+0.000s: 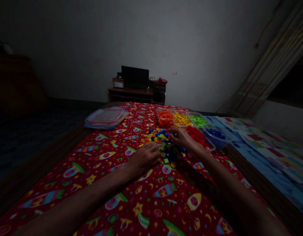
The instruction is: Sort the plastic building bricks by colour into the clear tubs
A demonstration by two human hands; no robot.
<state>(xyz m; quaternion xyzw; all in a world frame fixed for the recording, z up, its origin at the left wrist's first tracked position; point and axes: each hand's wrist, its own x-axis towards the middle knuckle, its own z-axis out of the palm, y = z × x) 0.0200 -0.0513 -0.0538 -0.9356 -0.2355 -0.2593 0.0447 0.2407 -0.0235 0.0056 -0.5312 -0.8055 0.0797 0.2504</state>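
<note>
Watching remotely, I judge the block pile (162, 135) at 12 o'clock full of light, stiff, slick pieces (166, 161), best pinched by opposite sides; left hand (147, 155) lies palm-down at its 8 o'clock, right hand (181, 137) curls at its 3; grips I can't tell.

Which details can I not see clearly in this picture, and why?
In the head view:
Right hand: too small and dim to tell if its fingers hold a piece.
Left hand: its back hides what lies under the palm.
Pile of pieces: many shapes too small; the hands hide part.
Red pieces: partly hidden behind the right wrist.
Brown furniture: dark, cut off by left edge.
</note>
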